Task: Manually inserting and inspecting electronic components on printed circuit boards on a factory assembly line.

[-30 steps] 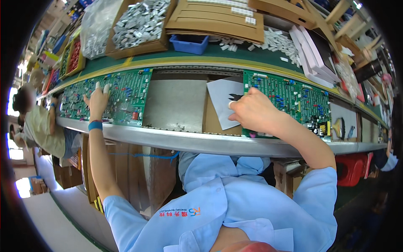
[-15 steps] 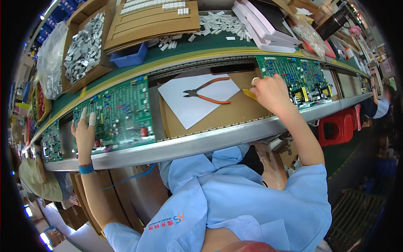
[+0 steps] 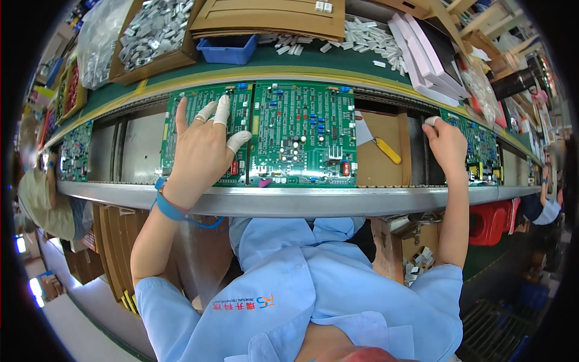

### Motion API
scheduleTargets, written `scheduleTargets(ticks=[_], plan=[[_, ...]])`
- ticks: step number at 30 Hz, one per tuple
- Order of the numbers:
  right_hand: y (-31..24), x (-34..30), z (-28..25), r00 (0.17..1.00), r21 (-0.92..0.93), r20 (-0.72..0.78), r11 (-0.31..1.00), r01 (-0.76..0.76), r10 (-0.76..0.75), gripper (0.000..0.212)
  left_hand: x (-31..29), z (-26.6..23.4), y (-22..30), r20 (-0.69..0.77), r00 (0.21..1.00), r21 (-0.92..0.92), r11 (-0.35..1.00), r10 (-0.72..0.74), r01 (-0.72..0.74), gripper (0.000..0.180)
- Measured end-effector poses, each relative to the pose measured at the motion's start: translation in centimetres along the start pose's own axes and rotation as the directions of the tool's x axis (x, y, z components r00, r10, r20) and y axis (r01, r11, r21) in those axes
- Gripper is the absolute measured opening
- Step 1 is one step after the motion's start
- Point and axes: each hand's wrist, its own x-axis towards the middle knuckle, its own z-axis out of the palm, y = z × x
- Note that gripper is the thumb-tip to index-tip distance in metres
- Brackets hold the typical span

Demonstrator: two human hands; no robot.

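Observation:
Two green circuit boards lie edge to edge on the rails. My left hand is spread over the left board, with pale cots on several fingers. It wears a blue wrist strap. The second board lies just right of that hand. My right hand is curled over the rail gap near a further board. Its fingertips are closed, and whatever they may hold is hidden. Between the hands, a yellow-handled tool lies in a cardboard box, beside a strip of white paper.
A metal rail edge runs along the front. Behind stand a carton of grey-white parts, a blue bin, loose white parts and pale stacked boxes. A red stool is at the right.
The boards at left have moved right, covering the cutting pliers and most of the paper. My left hand has gone right with them; my right hand has left the yellow-handled tool's side, further right.

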Motion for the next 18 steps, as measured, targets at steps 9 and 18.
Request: scheduleTargets(ticks=[9, 18], plan=[[-7.7, 10.8, 3.5, 0.912, 0.270, -0.271, 0.885, 0.379, -0.308, 0.025, -0.3, -1.4, -3.1, 0.140, 0.985, 0.139, 0.987, -0.098, 0.078, 0.058], [-11.0, 15.4, 6.2, 0.781, 0.099, -0.456, 0.847, 0.522, -0.427, 0.009, 10.8, 0.5, 1.6, 0.019, 0.983, -0.343, 0.925, 0.181, -0.163, 0.035]])
